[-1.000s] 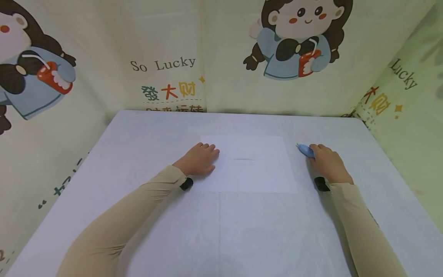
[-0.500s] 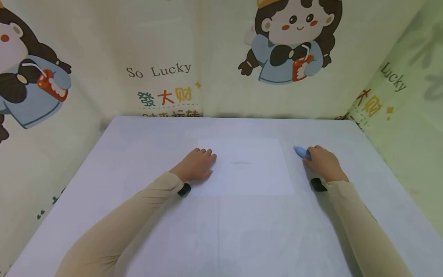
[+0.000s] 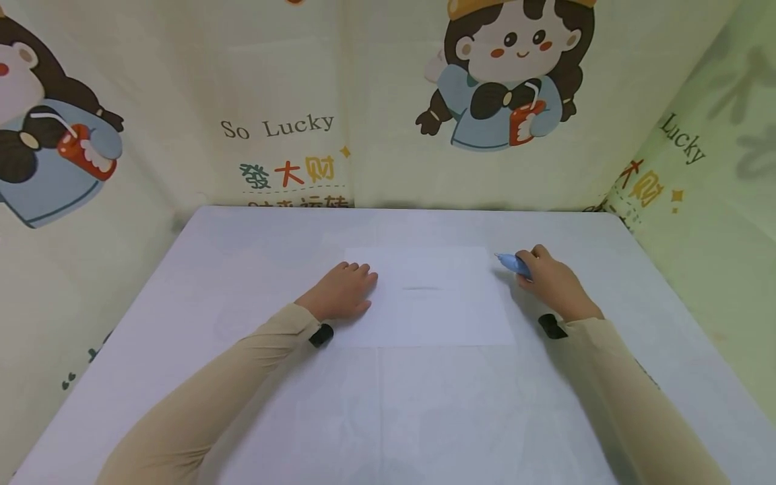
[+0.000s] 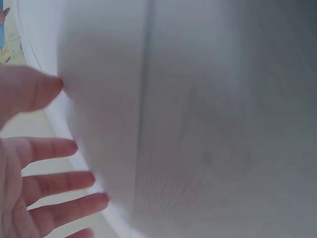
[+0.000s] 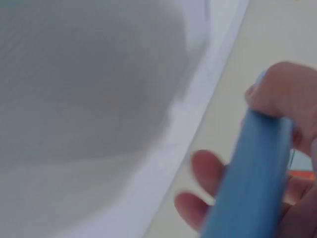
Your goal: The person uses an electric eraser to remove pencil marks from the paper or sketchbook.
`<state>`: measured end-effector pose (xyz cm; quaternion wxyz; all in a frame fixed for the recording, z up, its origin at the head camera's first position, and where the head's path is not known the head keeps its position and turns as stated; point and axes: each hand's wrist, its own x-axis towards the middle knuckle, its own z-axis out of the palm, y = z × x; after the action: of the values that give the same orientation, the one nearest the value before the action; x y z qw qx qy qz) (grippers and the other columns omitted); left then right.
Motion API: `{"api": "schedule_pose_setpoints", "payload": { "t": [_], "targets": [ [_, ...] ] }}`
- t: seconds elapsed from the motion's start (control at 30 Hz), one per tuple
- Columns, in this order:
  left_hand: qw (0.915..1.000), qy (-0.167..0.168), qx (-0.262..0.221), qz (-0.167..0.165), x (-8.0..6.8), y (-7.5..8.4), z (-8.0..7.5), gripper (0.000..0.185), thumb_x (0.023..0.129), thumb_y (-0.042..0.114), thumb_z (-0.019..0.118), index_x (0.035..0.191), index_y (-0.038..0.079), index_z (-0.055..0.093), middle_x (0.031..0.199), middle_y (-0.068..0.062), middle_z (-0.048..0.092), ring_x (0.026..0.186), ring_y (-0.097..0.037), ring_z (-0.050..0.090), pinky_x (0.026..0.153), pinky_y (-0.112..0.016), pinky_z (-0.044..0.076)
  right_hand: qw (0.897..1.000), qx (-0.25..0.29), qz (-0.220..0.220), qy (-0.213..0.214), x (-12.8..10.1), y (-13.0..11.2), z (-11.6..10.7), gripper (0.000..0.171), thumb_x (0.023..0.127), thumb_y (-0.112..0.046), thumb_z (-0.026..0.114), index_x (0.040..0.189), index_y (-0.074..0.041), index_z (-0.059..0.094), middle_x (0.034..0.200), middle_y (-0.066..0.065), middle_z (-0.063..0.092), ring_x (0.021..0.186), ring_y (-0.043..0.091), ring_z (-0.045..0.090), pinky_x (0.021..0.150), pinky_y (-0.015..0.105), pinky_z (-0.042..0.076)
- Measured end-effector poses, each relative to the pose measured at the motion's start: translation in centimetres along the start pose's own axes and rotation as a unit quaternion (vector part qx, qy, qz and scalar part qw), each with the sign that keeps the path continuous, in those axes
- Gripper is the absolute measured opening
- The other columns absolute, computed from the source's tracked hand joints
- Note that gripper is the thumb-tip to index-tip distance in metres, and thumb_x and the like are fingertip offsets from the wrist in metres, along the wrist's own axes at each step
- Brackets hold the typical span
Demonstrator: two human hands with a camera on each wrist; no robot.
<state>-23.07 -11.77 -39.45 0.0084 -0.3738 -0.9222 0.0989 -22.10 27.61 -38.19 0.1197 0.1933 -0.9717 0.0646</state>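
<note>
A white sheet of paper (image 3: pixel 448 316) lies on the white table, with a short faint grey mark (image 3: pixel 421 288) near its middle. My left hand (image 3: pixel 342 291) rests at the sheet's left edge; in the left wrist view its fingers (image 4: pixel 59 181) are spread and fairly straight. Beyond the sheet's right edge, my right hand (image 3: pixel 554 279) grips a light-blue, thick pen-shaped tool (image 3: pixel 514 263) whose narrow tip points left toward the paper. In the right wrist view the thumb lies over the blue tool (image 5: pixel 250 173), which is blurred, so I cannot tell its exact kind.
The white table (image 3: pixel 376 417) reaches to a cream patterned curtain (image 3: pixel 388 101) behind and at both sides. A small black wrist camera sits under each cuff, the left camera (image 3: pixel 321 335) and the right camera (image 3: pixel 552 326).
My right hand has moved left with the blue tool, bringing its tip close to the paper's right edge. My left hand stays in place on the sheet. The head view has tilted slightly up.
</note>
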Motion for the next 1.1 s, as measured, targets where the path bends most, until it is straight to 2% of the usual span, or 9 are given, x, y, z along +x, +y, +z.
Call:
{"api": "schedule_pose_setpoints", "payload": {
  "t": [0.13,0.3,0.47,0.67,0.8,1.1],
  "targets": [
    [0.9999,0.011,-0.006,0.008,-0.3,-0.1,-0.3,0.044,0.088,0.037,0.058,0.12,0.007,0.053,0.113,-0.012,0.059,0.1,-0.027,0.06,0.089,-0.042,0.046,1.0,-0.013,-0.022,-0.005,0.7,-1.0,-0.5,0.034,0.083,-0.01,0.063,0.112,0.003,0.05,0.092,0.022,0.053,0.06,0.023,0.053,0.051,0.039,0.048],
    [0.9994,0.025,-0.006,0.022,-1.0,0.1,-0.1,0.046,0.088,0.039,0.059,0.123,0.009,0.053,0.116,-0.012,0.058,0.104,-0.028,0.058,0.094,-0.042,0.044,0.998,-0.018,-0.035,-0.045,1.5,-2.1,-0.7,0.033,0.083,-0.011,0.064,0.11,-0.003,0.046,0.085,0.016,0.062,0.059,0.018,0.053,0.056,0.04,0.049],
    [0.9982,0.043,0.018,0.038,-1.7,0.8,-0.2,0.05,0.088,0.042,0.058,0.126,0.01,0.053,0.118,-0.013,0.058,0.107,-0.029,0.057,0.097,-0.043,0.042,0.996,-0.02,-0.03,-0.087,1.8,-2.8,-0.5,0.035,0.085,-0.016,0.061,0.113,-0.005,0.045,0.08,0.012,0.063,0.061,0.017,0.052,0.059,0.038,0.049],
    [0.9975,0.04,0.033,0.048,-2.5,1.2,-0.6,0.051,0.088,0.043,0.057,0.128,0.012,0.052,0.118,-0.011,0.058,0.108,-0.027,0.056,0.097,-0.042,0.042,0.993,-0.005,-0.024,-0.119,1.6,-3.5,-0.1,0.035,0.091,-0.026,0.053,0.117,-0.004,0.044,0.084,0.012,0.062,0.065,0.019,0.053,0.062,0.04,0.048],
    [0.9973,0.042,0.017,0.059,-2.8,1.4,-0.5,0.049,0.087,0.041,0.059,0.125,0.011,0.052,0.115,-0.01,0.058,0.106,-0.027,0.057,0.096,-0.042,0.043,0.993,-0.007,-0.038,-0.107,1.6,-4.0,0.1,0.029,0.093,-0.025,0.049,0.115,-0.006,0.045,0.082,0.011,0.06,0.062,0.018,0.05,0.058,0.037,0.046],
    [0.9963,0.062,0.007,0.06,-3.0,1.0,0.3,0.044,0.085,0.038,0.062,0.118,0.01,0.054,0.107,-0.01,0.059,0.097,-0.026,0.058,0.091,-0.041,0.045,0.995,-0.009,-0.074,-0.063,2.0,-4.9,0.7,0.021,0.093,-0.02,0.053,0.109,-0.008,0.047,0.077,0.008,0.055,0.059,0.017,0.046,0.052,0.032,0.041]
  ]
}}
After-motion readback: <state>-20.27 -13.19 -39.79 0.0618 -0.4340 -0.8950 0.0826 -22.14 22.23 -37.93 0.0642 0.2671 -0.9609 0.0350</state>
